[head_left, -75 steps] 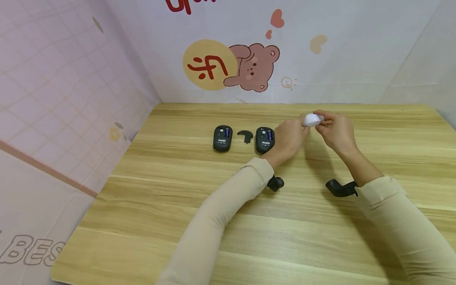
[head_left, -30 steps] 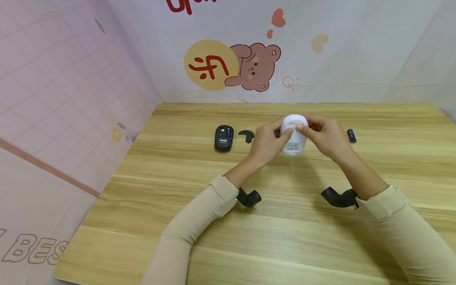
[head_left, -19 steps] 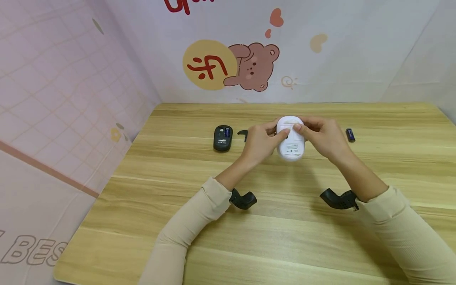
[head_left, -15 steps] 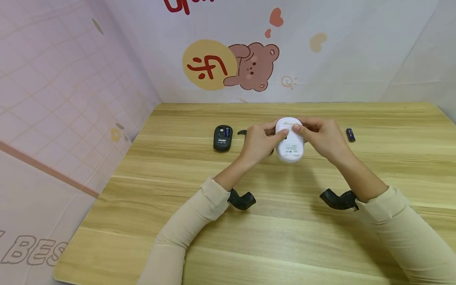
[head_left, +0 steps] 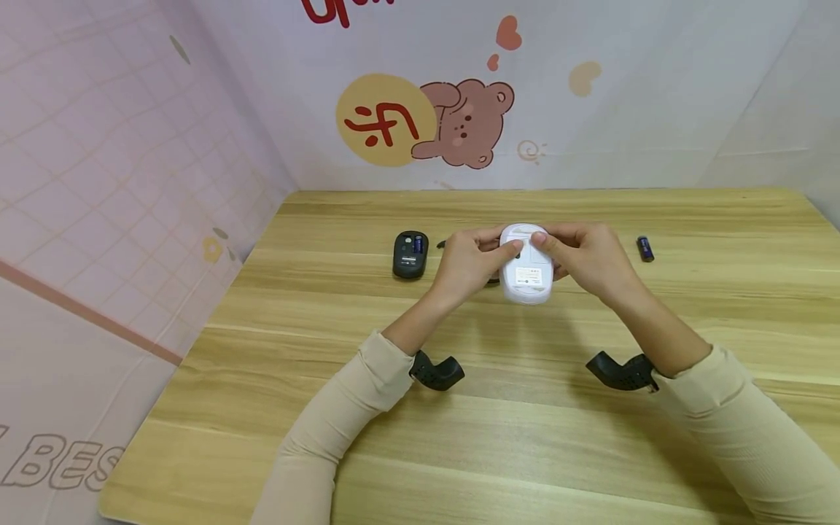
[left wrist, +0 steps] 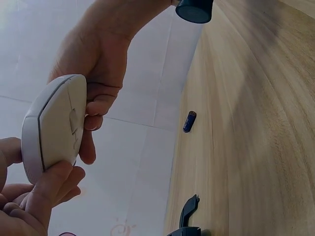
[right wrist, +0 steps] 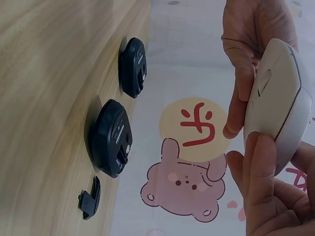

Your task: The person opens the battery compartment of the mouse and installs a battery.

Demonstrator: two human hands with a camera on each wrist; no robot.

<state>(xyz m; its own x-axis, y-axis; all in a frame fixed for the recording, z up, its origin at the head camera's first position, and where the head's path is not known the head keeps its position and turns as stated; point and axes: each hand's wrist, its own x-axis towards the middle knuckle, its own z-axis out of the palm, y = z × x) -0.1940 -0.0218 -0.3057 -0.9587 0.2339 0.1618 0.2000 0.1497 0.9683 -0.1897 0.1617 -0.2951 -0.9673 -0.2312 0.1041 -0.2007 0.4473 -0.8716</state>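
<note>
One white, oval plastic mouse [head_left: 528, 275], just right of centre, runs lengthwise up-frame, pinched between my left hand [head_left: 467, 262] and right hand [head_left: 590, 261].

Bright, even light fills the head view, leaving a faint sheen on the pale wood-grain counter [head_left: 499, 437] and a soft-edged shadow beside the beige fabric right sleeve [head_left: 741, 423]. Both wrist views look dimmer and cooler; the left brightens toward its upper-left corner. Label print on the white rounded plastic mouse [head_left: 529, 283] is illegibly small.
</note>
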